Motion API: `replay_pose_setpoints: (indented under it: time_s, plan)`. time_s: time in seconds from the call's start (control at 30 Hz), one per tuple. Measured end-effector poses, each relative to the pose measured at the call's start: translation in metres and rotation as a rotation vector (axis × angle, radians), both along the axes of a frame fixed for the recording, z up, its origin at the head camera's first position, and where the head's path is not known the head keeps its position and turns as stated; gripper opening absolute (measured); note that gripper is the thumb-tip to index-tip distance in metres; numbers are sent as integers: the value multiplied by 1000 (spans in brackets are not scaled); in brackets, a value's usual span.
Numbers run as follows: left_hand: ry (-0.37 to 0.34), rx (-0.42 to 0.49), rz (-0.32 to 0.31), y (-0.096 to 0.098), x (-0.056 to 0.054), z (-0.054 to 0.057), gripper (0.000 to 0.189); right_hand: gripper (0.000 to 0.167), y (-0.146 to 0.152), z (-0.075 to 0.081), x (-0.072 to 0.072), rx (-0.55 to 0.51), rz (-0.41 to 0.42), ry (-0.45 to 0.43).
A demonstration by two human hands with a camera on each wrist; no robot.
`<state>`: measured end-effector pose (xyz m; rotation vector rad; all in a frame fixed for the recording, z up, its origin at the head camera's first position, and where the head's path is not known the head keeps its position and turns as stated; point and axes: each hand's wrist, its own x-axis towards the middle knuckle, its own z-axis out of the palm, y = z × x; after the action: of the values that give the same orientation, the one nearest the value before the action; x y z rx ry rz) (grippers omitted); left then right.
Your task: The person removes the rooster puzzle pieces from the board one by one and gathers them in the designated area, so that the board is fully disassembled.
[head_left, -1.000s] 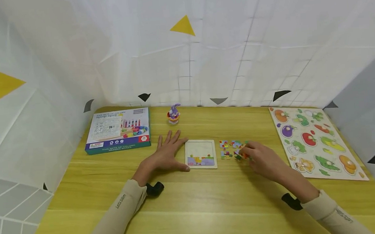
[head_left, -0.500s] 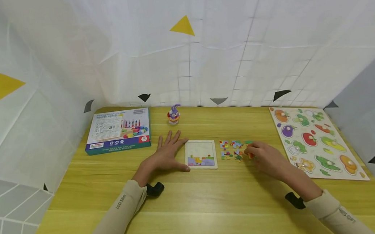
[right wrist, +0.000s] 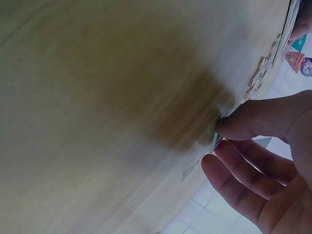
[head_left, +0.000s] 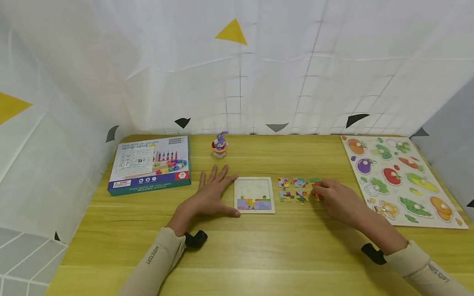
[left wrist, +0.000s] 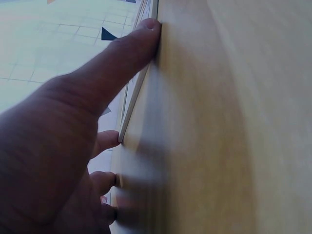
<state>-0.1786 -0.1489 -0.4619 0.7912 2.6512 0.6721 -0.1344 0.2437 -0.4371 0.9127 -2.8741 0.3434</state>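
In the head view, my left hand point(head_left: 212, 196) lies on the table with fingers spread, its index fingertip and thumb tip at the left side of a small square puzzle tray point(head_left: 252, 178). Purple and yellow pieces point(head_left: 254, 204) fill the tray's lower part. To its right, loose jigsaw pieces point(head_left: 299, 182) lie in two short rows. At their right end, my right hand point(head_left: 340, 201) pinches a red puzzle piece point(head_left: 318, 197) between thumb and fingers, low over the table. The right wrist view shows the thumb point(right wrist: 243, 122) against the piece's edge, most of which is hidden.
A bead-toy box point(head_left: 149, 165) lies at the back left, and a purple rabbit figure point(head_left: 219, 144) stands at the back. A vegetable peg puzzle board point(head_left: 402, 182) lies at the right, just beyond the right hand. A white printed curtain point(head_left: 200, 91) hangs behind the table.
My right hand has moved slightly right with the red piece, to the right end of the lower row, uncovering pieces beside it. The left hand and tray stay in place.
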Motion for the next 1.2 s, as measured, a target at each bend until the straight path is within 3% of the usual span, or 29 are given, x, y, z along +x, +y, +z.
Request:
replay_pose_setpoints:
  time_s: [0.87, 1.2]
  plan:
    - [2, 7, -5, 0, 2, 3, 110, 34, 4, -2, -2, -21, -4, -26]
    - [0, 13, -3, 0, 2, 1, 111, 31, -4, 3, -2, -84, 42, 33]
